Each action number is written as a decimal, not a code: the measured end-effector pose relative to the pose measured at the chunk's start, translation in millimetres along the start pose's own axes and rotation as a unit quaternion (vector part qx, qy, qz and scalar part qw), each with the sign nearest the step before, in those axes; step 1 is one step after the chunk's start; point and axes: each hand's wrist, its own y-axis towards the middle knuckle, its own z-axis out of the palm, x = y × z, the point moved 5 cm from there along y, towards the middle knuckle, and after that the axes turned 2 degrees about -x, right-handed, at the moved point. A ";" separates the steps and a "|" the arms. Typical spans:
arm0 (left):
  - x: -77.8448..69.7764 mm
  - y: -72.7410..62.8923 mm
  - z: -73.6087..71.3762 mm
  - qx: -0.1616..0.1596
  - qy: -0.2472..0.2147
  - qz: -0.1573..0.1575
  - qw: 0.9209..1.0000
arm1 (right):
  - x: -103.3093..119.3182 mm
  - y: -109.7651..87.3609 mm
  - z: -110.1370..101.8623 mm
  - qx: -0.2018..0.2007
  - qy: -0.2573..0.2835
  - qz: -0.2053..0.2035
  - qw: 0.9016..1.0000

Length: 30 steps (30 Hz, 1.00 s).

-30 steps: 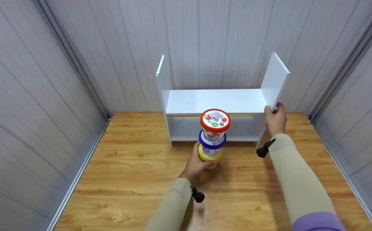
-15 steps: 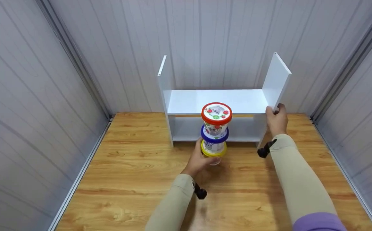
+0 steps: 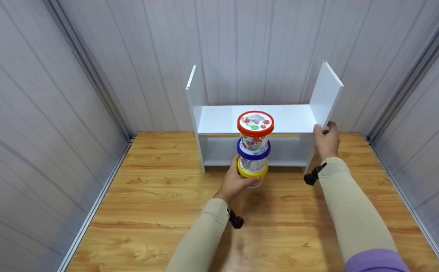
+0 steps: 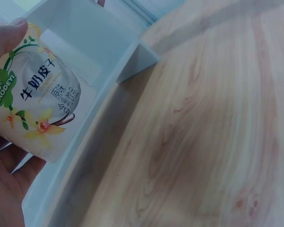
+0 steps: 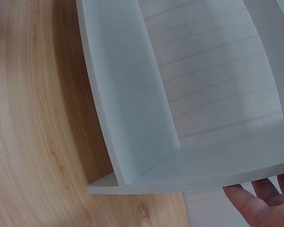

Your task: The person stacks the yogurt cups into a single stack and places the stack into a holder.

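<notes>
Three round lidded tubs stand stacked in the head view: red-lidded (image 3: 255,124) on top, blue-lidded (image 3: 252,164) in the middle, yellow-lidded (image 3: 252,173) at the bottom. My left hand (image 3: 231,184) grips the bottom tub from the left, thumb across its front, and carries the stack before the white shelf (image 3: 219,119). Up close, the left wrist view shows that tub's printed side (image 4: 38,94) with a flower and lettering. At the shelf's right side panel my right hand (image 3: 327,141) holds the front edge; several fingers (image 5: 241,201) touch its outer face.
The shelf has two levels and an open top between upright side panels, and stands near the back wall (image 3: 155,68). Wood-grain flooring (image 3: 159,211) lies in front of it. Panelled walls with metal rails (image 3: 90,211) close in both sides.
My left hand has moved forward and up with the stacked tubs, so the red lid now overlaps the upper shelf board in view. The right hand stays on the side panel.
</notes>
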 end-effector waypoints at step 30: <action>-48.3 17.8 -8.6 0.010 0.001 0.044 0.999 | 0.2 1.5 -3.1 0.010 -0.018 0.011 1.000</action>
